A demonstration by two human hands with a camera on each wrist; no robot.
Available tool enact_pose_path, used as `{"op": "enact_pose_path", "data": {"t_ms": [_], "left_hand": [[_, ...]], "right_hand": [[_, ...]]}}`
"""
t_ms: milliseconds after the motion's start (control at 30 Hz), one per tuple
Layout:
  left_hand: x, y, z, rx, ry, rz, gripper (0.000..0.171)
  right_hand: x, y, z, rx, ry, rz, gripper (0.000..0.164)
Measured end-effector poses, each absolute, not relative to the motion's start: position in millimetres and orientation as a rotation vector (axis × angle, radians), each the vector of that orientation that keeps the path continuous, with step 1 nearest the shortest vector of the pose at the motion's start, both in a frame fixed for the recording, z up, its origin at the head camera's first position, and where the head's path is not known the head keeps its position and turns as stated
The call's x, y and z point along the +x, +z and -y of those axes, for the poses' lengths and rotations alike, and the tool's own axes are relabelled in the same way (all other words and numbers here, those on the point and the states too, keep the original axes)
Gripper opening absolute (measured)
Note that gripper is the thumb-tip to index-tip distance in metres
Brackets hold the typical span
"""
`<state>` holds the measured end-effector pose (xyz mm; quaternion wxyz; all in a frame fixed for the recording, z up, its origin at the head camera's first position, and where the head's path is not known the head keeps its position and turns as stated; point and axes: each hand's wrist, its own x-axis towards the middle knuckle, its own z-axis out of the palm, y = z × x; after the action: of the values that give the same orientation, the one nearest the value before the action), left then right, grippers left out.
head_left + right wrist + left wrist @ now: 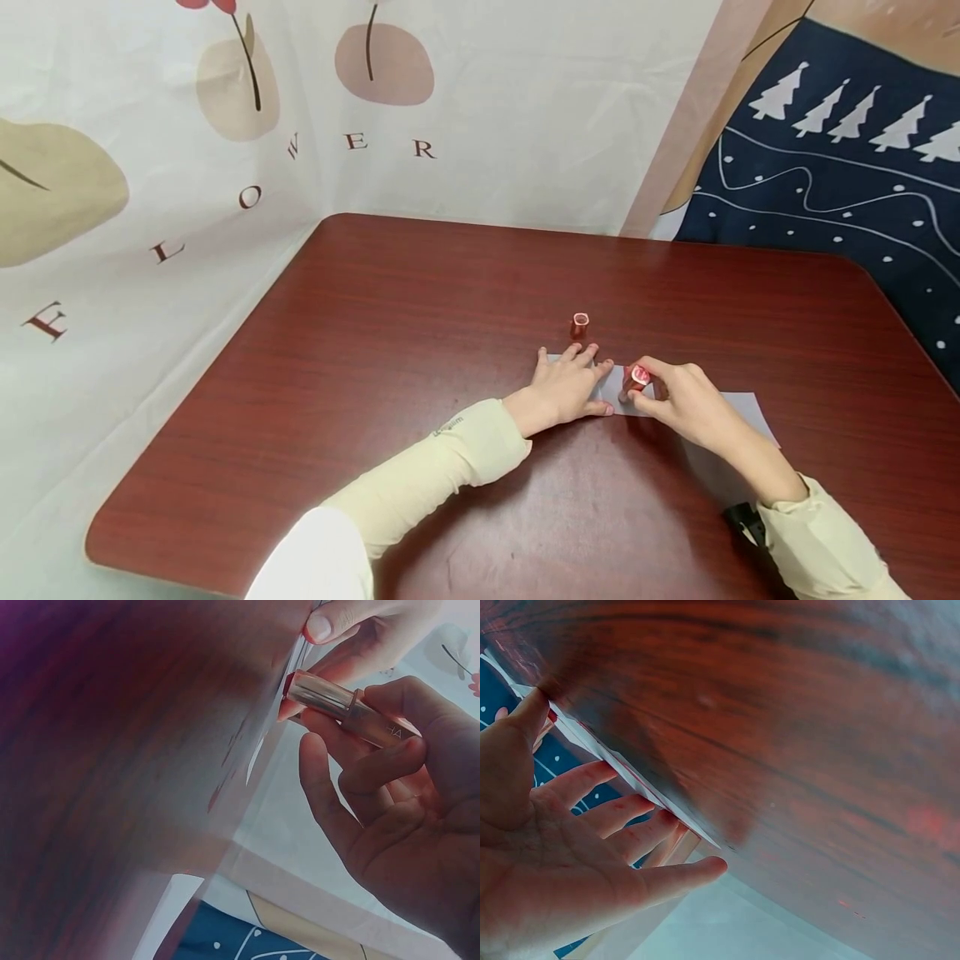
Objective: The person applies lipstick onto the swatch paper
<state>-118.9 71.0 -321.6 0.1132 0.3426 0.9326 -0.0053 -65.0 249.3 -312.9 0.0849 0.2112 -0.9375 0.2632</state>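
My right hand (686,400) pinches a lipstick (330,697) by its shiny base between thumb and fingers. The lipstick's red tip points down at a strip of white paper (609,392), right at its surface in the right wrist view. With fingers spread, my left hand (566,392) lies on the left part of this paper and presses it against the table; the palm hides some of the sheet. In the left wrist view the left fingers rest along the paper's edge. Just beyond the left fingertips stands the lipstick cap (580,326), its hollow end facing up.
A second white sheet (745,410) lies partly beneath my right forearm. The dark red wooden table (420,317) has rounded corners and reaches a pale printed cloth (510,125) behind. A navy cloth with white trees (832,192) hangs at the right.
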Motion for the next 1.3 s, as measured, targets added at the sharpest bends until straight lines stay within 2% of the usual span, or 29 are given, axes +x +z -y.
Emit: {"op": "enact_pose_path", "data": {"t_ms": [1300], "left_hand": [[-120.1,-326.8,-67.3,0.989,0.020,-2.733,0.069]], "right_hand": [[-65.3,-312.8,-245.0,0.639,0.804,2.801,0.014]]}}
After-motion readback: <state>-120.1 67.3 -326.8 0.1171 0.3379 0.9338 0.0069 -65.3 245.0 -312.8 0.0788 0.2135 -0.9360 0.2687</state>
